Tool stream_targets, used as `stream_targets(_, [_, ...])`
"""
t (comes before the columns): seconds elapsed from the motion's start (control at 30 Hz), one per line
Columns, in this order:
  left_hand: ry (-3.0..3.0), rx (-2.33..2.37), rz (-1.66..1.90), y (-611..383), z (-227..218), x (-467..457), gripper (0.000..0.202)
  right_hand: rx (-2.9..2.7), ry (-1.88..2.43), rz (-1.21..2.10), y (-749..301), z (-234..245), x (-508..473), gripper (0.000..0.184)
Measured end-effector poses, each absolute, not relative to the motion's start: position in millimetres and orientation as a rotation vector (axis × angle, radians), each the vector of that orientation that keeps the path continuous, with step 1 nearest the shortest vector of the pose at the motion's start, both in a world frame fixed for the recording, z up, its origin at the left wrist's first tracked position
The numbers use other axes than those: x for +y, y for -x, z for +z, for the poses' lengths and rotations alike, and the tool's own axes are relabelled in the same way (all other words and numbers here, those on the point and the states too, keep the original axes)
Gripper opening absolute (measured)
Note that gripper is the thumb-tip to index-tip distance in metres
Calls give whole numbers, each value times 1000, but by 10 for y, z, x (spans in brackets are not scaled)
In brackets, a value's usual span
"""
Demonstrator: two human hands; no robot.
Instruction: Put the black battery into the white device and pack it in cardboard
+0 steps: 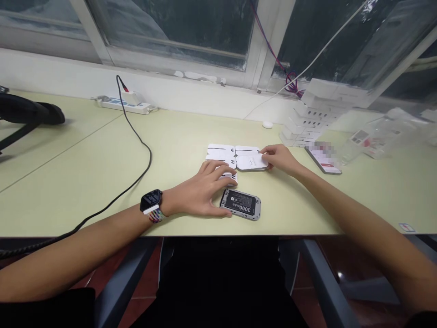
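My left hand [201,191] lies on the pale green desk [85,182], its fingers stretched out and curved round the left end of a small grey device [241,204] that lies open, showing a black 3000mAh battery. Its fingertips rest on a white cover [228,176] just behind the device. My right hand [280,157] pinches the right edge of another white cover [251,162]. Further white covers [221,150] lie side by side behind these.
A stack of white boxes [307,123] and clear plastic packaging [385,132] stand at the back right, with a phone [324,159] beside them. A black cable [136,136] runs from a power strip [123,105] across the desk. A dark object [27,111] sits far left.
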State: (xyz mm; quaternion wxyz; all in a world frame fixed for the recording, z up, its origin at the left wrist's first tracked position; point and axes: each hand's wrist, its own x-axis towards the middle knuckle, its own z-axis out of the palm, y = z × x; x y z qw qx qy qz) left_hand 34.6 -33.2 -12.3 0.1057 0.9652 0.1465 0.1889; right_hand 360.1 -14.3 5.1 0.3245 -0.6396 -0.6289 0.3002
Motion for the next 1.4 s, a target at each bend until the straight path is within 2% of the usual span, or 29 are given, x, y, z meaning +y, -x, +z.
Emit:
stream_targets(0.2, [-2823, 361, 589, -384, -128, -338, 60, -1801, 1735, 397, -3559, -59, -147, 24])
stream_targets(0.3, [-2830, 374, 586, -398, -152, -344, 62, -1846, 1774, 291, -3527, -85, -144, 26])
stream_targets(0.43, [-2829, 406, 582, -388, -139, -345, 70, -1908, 1761, 105, -3425, -20, -276, 12])
stream_targets(0.5, [-2811, 399, 575, -358, -105, -323, 70, -2066, 1552, 130, -3323, 59, -431, 2])
stream_targets(0.6, [-2792, 367, 530, -303, -55, -263, 64, -2401, 1088, 432, -3107, 184, -707, 5])
stream_targets(0.7, [-2771, 356, 474, -275, -49, -207, 68, -2601, 862, 569, -2880, 249, -889, 9])
stream_targets(0.87, [-2747, 357, 430, -291, -72, -201, 64, -2760, 785, 438, -2676, 224, -873, 18])
stream_targets(1.4, [-2703, 367, 447, -334, -47, -241, 46, -3009, 723, 282, -2512, 320, -758, 20])
